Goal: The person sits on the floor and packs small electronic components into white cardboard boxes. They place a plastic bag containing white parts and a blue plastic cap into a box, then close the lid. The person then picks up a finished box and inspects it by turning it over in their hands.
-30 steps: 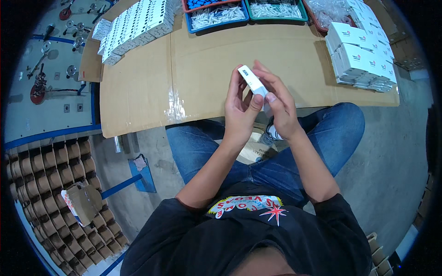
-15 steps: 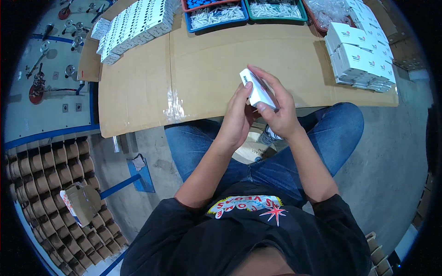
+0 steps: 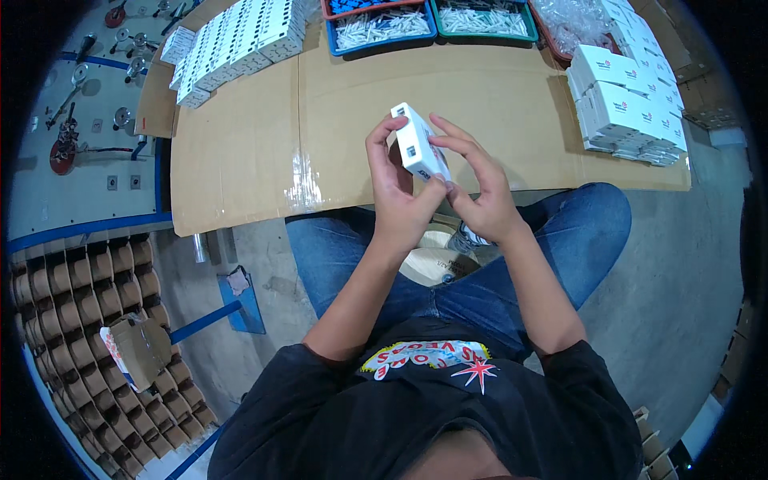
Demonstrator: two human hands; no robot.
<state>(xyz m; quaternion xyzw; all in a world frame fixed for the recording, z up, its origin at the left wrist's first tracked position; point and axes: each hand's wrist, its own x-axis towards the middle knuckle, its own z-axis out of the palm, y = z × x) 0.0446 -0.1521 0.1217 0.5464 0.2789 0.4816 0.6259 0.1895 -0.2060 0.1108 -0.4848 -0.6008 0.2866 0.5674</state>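
A small white box (image 3: 414, 144) with dark printing is held tilted above the near edge of the cardboard-covered table. My left hand (image 3: 396, 188) grips it from the left, fingers at its far end and thumb at the near end. On the other side my right hand (image 3: 482, 188) is closed about the box, its fingertips on the right face and thumb by the near corner. The box's right face and underside are mostly hidden.
Rows of similar white boxes (image 3: 240, 50) stand at the far left, and flatter white cartons (image 3: 624, 108) are stacked at the right. A blue tray (image 3: 382, 50) and a green tray (image 3: 486, 38) hold small white pieces. A cardboard divider grid (image 3: 88, 320) lies at the lower left.
The white box has turned and shifted left, now showing a long side with square dark marks. My left fingers have moved to its far end.
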